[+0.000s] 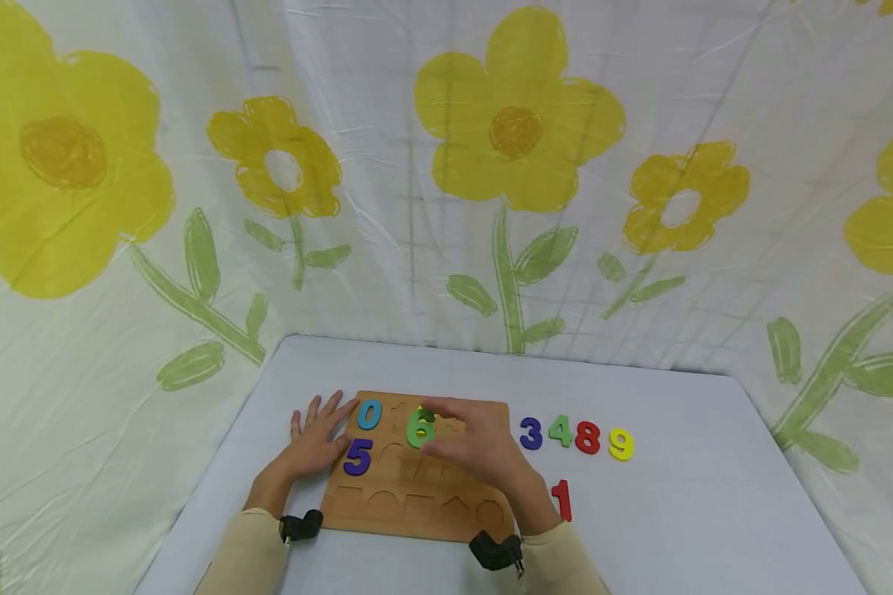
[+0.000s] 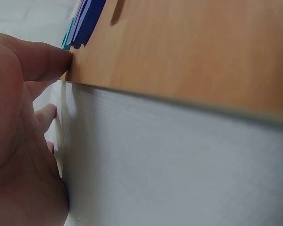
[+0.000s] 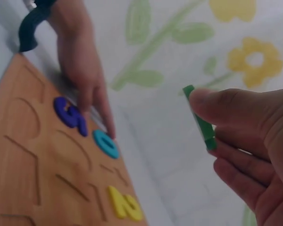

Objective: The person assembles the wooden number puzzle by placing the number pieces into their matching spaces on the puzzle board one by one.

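Observation:
My right hand (image 1: 479, 442) pinches a green number 6 (image 1: 414, 431) between thumb and fingers, raised above a wooden number board (image 1: 398, 531). The piece shows edge-on in the right wrist view. My left hand (image 1: 312, 446) is at the board's left edge, fingers spread, with a fingertip and the thumb touching it. Beside those fingers, a light blue 0 (image 1: 361, 416) and a purple 5 (image 1: 358, 467) lie on the board. A yellow 2 (image 3: 119, 202) also lies there; in the head view the 6 and right hand mostly hide it.
Right of the board lie a dark blue 3 (image 1: 538, 434), a green 4 (image 1: 565, 431), a red 8 (image 1: 588, 437) and a yellow 9 (image 1: 613, 445) in a row. A red 1 (image 1: 563, 500) lies nearer, by my right wrist. A flowered curtain (image 1: 372, 273) hangs behind the white table (image 1: 714, 529).

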Action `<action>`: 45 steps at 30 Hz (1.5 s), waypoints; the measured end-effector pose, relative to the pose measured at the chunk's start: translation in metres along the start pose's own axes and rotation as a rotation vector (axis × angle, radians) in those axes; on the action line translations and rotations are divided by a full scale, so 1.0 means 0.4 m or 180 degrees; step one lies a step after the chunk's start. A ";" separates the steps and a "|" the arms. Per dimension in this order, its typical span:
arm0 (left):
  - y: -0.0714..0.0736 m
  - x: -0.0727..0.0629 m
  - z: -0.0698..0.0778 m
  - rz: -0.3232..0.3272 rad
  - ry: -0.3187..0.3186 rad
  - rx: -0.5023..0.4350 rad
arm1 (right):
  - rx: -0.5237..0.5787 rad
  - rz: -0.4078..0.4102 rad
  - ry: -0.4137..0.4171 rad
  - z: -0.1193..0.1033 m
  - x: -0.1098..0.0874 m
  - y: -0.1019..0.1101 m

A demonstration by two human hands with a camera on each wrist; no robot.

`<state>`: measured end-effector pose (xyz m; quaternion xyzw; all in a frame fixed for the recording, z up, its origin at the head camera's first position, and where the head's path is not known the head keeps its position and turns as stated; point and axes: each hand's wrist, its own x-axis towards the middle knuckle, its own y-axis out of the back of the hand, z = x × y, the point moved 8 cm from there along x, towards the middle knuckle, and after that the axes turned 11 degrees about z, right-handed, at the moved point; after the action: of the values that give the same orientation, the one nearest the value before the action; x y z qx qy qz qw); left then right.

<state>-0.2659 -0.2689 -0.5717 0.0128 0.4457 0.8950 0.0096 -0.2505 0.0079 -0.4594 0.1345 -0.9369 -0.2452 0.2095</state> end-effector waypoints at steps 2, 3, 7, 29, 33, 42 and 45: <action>-0.001 0.001 -0.002 0.0004 -0.0009 0.0011 | -0.0014 -0.0012 -0.0001 0.008 0.002 -0.023; -0.001 0.002 -0.003 0.0006 -0.0012 0.0010 | -0.0022 -0.0014 0.0005 0.012 0.003 -0.033; -0.003 0.004 -0.006 -0.0003 -0.0015 0.0006 | -0.0085 -0.0050 -0.0054 0.027 0.004 -0.073; -0.007 0.005 -0.011 0.0001 0.0011 0.0047 | -0.0137 -0.0259 -0.0551 0.116 -0.021 -0.237; -0.007 0.004 -0.012 -0.0011 0.0025 0.0032 | -0.0181 -0.0302 -0.0604 0.133 -0.025 -0.256; -0.006 0.002 -0.011 -0.0004 0.0029 0.0047 | -0.0501 -0.0295 -0.0321 0.127 -0.025 -0.279; -0.003 0.001 -0.006 0.0009 0.0010 0.0035 | -0.0607 -0.0285 -0.0248 0.118 -0.028 -0.278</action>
<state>-0.2664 -0.2702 -0.5743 0.0121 0.4507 0.8926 0.0075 -0.2457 -0.0627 -0.5579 0.1461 -0.9098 -0.3475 0.1736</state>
